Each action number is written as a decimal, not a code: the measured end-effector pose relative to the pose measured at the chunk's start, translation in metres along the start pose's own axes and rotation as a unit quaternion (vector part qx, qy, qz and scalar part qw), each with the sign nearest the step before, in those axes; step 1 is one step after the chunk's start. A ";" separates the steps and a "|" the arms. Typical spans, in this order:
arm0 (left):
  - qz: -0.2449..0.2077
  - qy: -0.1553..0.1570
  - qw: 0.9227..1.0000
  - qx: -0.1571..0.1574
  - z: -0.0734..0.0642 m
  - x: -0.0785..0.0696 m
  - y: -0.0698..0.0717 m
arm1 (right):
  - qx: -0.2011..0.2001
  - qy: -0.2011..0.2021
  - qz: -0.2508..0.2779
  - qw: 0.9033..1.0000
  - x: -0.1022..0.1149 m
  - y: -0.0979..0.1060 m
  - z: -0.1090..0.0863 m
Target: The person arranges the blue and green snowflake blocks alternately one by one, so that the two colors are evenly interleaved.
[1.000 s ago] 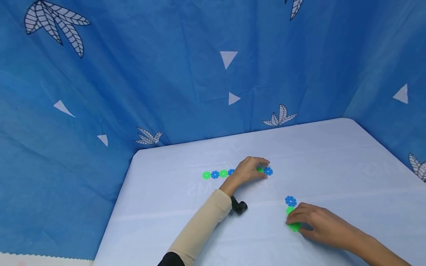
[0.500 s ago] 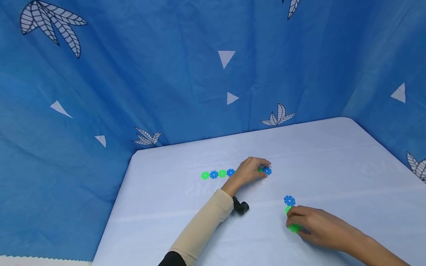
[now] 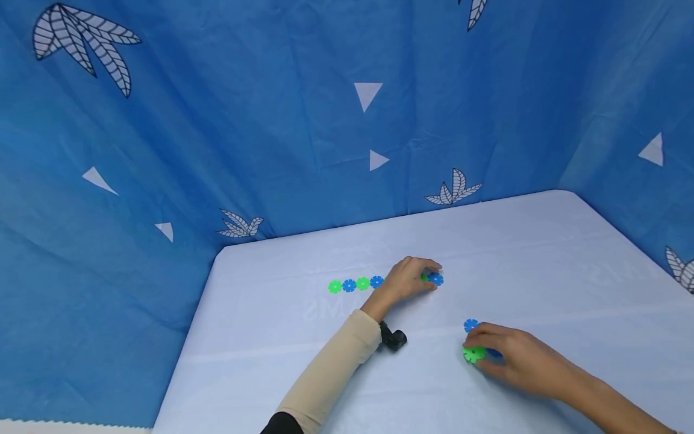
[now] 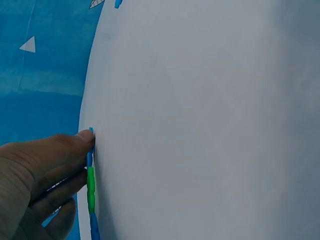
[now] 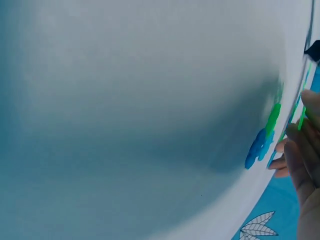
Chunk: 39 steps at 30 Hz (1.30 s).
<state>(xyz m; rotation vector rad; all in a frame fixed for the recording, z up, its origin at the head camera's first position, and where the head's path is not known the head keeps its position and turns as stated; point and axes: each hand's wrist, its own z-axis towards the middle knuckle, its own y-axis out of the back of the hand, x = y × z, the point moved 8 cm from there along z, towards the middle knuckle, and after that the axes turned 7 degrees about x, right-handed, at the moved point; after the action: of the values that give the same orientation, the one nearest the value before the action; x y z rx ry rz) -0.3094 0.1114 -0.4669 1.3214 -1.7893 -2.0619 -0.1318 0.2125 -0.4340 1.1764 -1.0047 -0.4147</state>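
Toothed plastic interlocking discs, green and blue, form a row across the white table. My left hand [image 3: 406,280] covers part of that row and pinches the blue disc [image 3: 436,279] at its right end; a green disc [image 4: 91,190] shows beside its fingers in the left wrist view. Nearer the front right, my right hand [image 3: 517,358] holds a green disc [image 3: 473,354] by its edges, lifted a little off the cloth. Behind that held disc lie a blue disc [image 3: 470,325] and another blue disc [image 3: 494,353], partly hidden by the fingers.
The row's left end has a green disc [image 3: 335,287] and a blue disc [image 3: 349,286]. A black device [image 3: 394,339] sits at my left wrist. The white tablecloth [image 3: 244,337] meets a patterned blue curtain [image 3: 314,132] at the back and sides.
My right hand has picked up the green disc and shifted it slightly up and left, uncovering part of a blue disc. The left hand stays in place at the row.
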 end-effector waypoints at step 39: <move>0.027 -0.012 0.999 -0.020 0.001 -0.006 0.001 | -0.091 -0.198 0.054 0.974 -0.084 0.016 0.095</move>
<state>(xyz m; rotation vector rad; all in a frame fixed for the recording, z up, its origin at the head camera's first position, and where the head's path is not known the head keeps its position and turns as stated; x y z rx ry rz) -0.3068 0.1155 -0.4627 1.2290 -1.7640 -2.0835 -0.2576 0.2262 -0.4516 0.8854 -1.3388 -0.6573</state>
